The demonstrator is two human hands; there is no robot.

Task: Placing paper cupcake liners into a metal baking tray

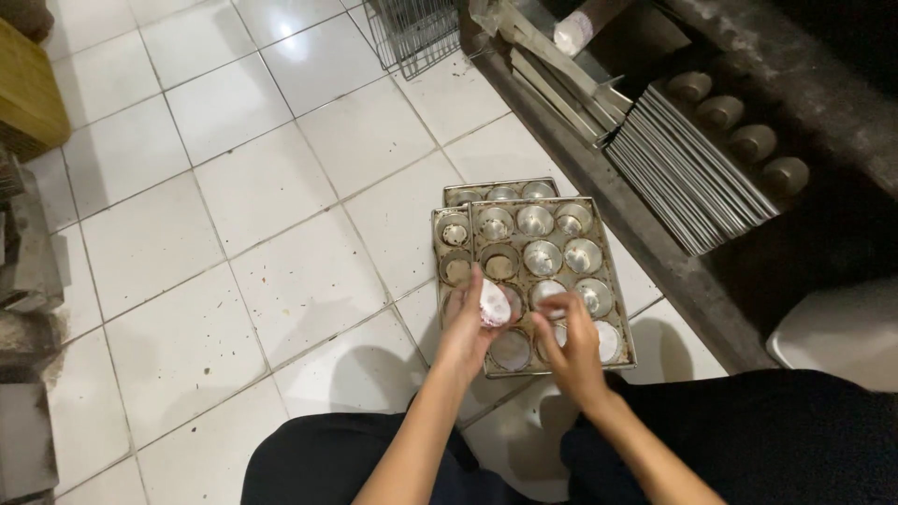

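Head view, looking down over your knees at a white tiled floor [234, 234]. Your left hand [468, 327] has its grip closed around a small stack of white paper cupcake liners [493, 303], held just above the near left corner of a metal muffin tray [531, 281]. Your right hand [569, 341] hovers beside it over the tray's near row, fingertips drawn together as if pinching at a single liner; whether anything sits between them you cannot tell from this view.

The tray lies flat on the floor, partly overlapping a second muffin tray [500, 191] behind it. Several near cups already show white liners; the far cups are bare metal.

Handling, as a judgement: the liners are very light, thin and easily crushed, and they nest tightly, so take one by its fluted rim with thumb and forefinger and peel it off the stack. The tray is stiff sheet metal, best held by its flat rim.

To the right, a stack of flat baking sheets [687, 173] leans beside more moulds.
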